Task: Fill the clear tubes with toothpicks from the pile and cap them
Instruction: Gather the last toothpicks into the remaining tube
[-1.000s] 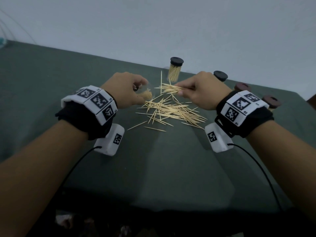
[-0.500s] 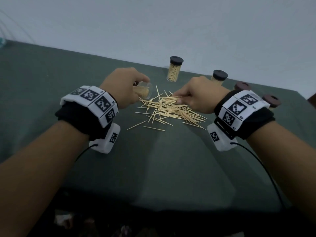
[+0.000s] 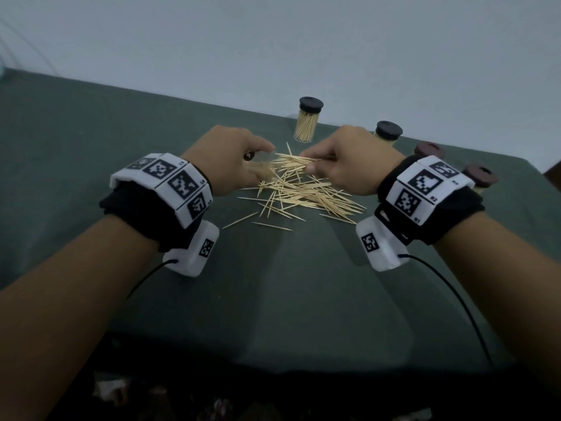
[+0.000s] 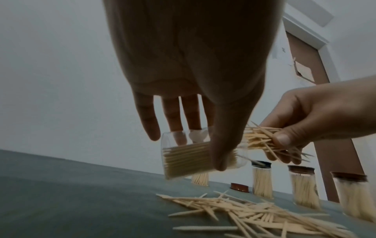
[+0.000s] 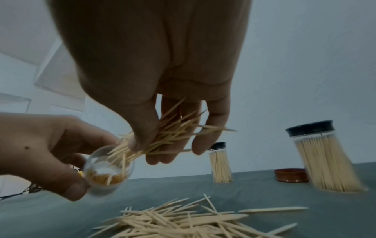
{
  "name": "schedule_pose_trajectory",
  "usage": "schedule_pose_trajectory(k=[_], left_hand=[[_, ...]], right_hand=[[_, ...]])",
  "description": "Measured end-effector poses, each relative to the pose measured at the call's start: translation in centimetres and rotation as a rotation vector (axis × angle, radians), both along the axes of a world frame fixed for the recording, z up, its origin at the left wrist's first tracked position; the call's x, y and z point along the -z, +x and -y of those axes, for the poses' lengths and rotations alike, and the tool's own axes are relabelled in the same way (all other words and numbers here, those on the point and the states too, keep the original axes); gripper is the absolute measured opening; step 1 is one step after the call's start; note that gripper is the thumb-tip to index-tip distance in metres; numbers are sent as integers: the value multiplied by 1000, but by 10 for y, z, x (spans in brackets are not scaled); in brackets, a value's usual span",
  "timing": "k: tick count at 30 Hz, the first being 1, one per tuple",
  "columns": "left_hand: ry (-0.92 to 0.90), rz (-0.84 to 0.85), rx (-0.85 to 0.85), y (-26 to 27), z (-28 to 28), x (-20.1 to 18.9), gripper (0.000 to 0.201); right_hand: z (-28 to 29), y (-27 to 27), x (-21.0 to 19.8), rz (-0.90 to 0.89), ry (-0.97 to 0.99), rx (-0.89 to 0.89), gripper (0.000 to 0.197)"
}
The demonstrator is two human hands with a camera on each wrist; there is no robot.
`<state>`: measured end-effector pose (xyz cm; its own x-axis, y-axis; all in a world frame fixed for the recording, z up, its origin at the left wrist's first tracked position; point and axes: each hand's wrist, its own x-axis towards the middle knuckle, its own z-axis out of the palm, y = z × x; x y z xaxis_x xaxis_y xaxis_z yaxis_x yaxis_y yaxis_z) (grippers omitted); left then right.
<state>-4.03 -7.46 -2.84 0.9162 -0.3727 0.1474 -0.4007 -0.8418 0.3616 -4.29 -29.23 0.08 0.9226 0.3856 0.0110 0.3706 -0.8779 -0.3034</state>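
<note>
Your left hand [image 4: 195, 67] grips an open clear tube [image 4: 195, 157] tipped on its side just above the toothpick pile [image 3: 303, 189], thumb across the front and fingertips behind. The tube is already partly filled with toothpicks lying along its length. Your right hand [image 5: 162, 72] pinches a loose bundle of toothpicks [image 5: 168, 135] between thumb and curled fingers, with the leading ends just at the tube's mouth.

To do this step well, I would square the bundle up first: several toothpicks splay outward and would likely catch on the rim. Keep the tube tilted with its mouth a little higher than its base, so the ones inside do not slide out, and feed the bundle along the tube's axis. Loosen the pinch only once the tips are well inside. Work over the pile so strays fall back onto it.

Count: four capped, filled tubes stand beyond the pile on the green bench [image 3: 273, 299], two with black caps [image 3: 311, 104] and two with brown caps [image 3: 481, 174]. One tube is in hand. One loose brown cap [image 5: 291, 175] lies on the bench beyond the pile, near the capped tubes. The toothpicks in the pile are too many to count.
</note>
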Motion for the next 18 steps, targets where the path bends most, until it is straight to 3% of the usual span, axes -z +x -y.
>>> schedule_pose_trajectory(k=[7,18], left_hand=[[-203,-99,-22,-6,6,-3,34],[-262,-138,-66,-9,11,2,45]], right_hand=[[-9,-2,10,58,51,-41,17],[-14,-2,23,172,15,-90,17]])
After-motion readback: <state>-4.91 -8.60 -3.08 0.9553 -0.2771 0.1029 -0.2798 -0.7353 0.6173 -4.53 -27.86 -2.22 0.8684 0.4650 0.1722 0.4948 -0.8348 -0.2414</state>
